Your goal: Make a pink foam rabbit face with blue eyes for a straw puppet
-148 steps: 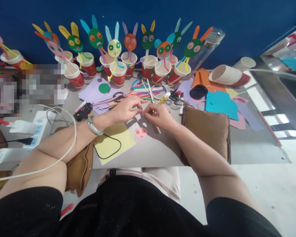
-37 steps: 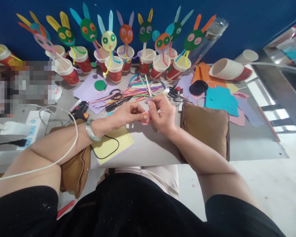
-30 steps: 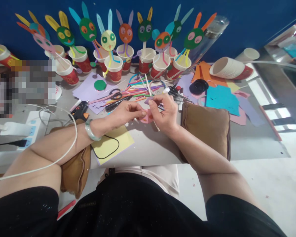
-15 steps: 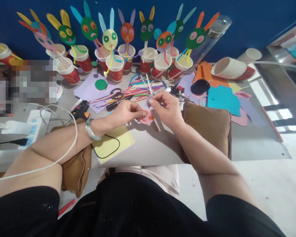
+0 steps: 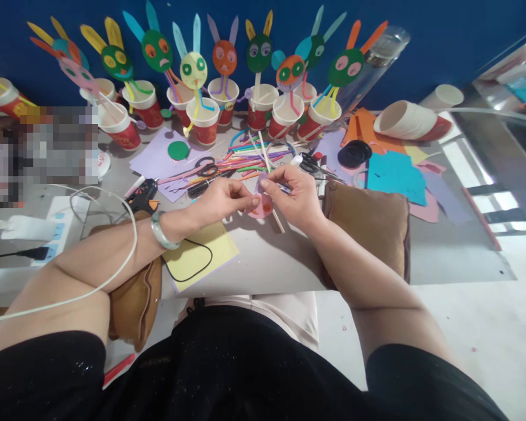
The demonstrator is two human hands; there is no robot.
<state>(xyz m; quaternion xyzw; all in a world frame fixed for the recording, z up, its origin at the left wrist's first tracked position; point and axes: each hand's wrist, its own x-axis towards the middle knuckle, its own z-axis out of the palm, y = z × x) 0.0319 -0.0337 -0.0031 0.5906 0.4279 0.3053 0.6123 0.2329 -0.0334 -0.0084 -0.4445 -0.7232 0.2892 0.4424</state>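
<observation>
My left hand (image 5: 231,200) pinches the left edge of a pink paper disc (image 5: 261,211) with orange spots on it. Thumb and forefinger of my right hand (image 5: 294,192) are closed on a small purple paper piece (image 5: 259,183), which meets the disc's upper edge; whether the two are stuck together I cannot tell. Just below my right fingers a pale stick (image 5: 277,222) lies slanted on the table. Behind both hands spreads a pile of coloured pipe cleaners (image 5: 249,155).
Red paper cups (image 5: 205,130) with paper bunny faces line the back. A glue gun (image 5: 144,196) and power strip (image 5: 72,219) lie left, with a white cable (image 5: 134,240) across my left arm. Scissors (image 5: 207,167) lie mid-table; a brown cushion (image 5: 368,225) is under my right forearm.
My right hand has shifted slightly left and down, bringing the purple paper piece against the top of the pink disc. My left hand has stayed nearly still, holding the disc.
</observation>
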